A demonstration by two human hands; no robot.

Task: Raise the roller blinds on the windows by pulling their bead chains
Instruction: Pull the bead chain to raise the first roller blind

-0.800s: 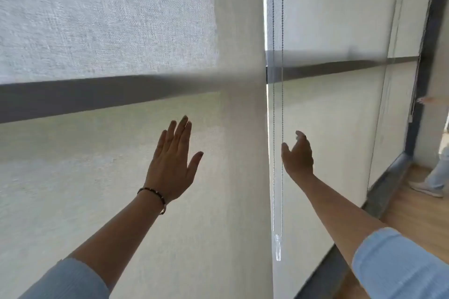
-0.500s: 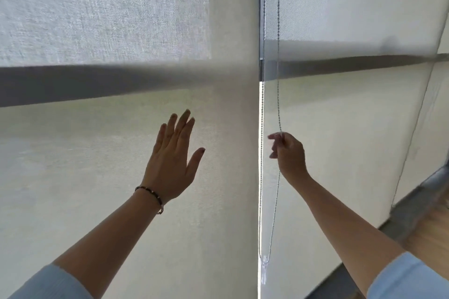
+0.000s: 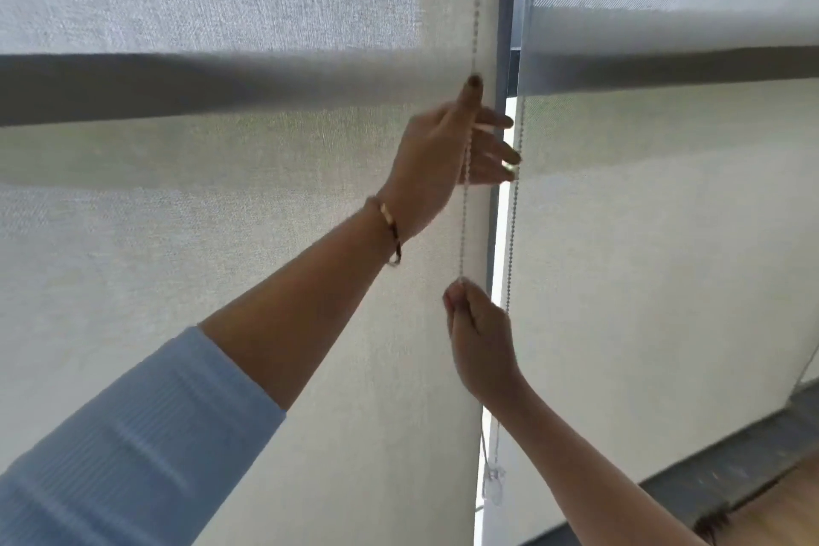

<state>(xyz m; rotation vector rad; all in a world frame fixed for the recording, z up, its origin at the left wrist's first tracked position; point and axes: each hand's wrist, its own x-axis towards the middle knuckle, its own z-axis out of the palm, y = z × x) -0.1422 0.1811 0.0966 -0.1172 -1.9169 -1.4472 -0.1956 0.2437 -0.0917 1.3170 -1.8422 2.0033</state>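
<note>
While the right hand [image 3: 481, 341] pinched the bead chain [image 3: 464, 199] between thumb and curled fingers, just below frame centre, the grip was closed tight w/ the strand coming out the top of the fist. The left hand [image 3: 443, 160] sat higher, centre-right of frame, thumb up along that same strand and fingers [image 3: 496, 155] loosely spread to the right; the chain ran across its palm side, but whether it was truly clamped there couldn't be told. A thin bracelet [image 3: 390, 231] circled the left wrist, and a light-blue sleeve [image 3: 133, 434] covered the forearm at lower left.

Chain's long axis was near vertical, leaning slightly, from top edge down thru both hands. A 2nd strand [image 3: 514, 226] of the loop hung parallel just to the right, passing the left fingertips and dropping behind the right hand to a clear plastic connector [image 3: 494, 481] near bottom centre.

Both strands hung at the gap [image 3: 498, 279] btwn two roller blinds: left blind [image 3: 199, 235] filling the left 2/3 of frame, right blind [image 3: 664, 235] on the right side. Bright daylight showed in that gap. A dark horizontal band [image 3: 177, 84] showed across both blinds in the upper third. Dark sill [image 3: 731, 457] and wood floor [image 3: 780, 514] sat at lower right.
</note>
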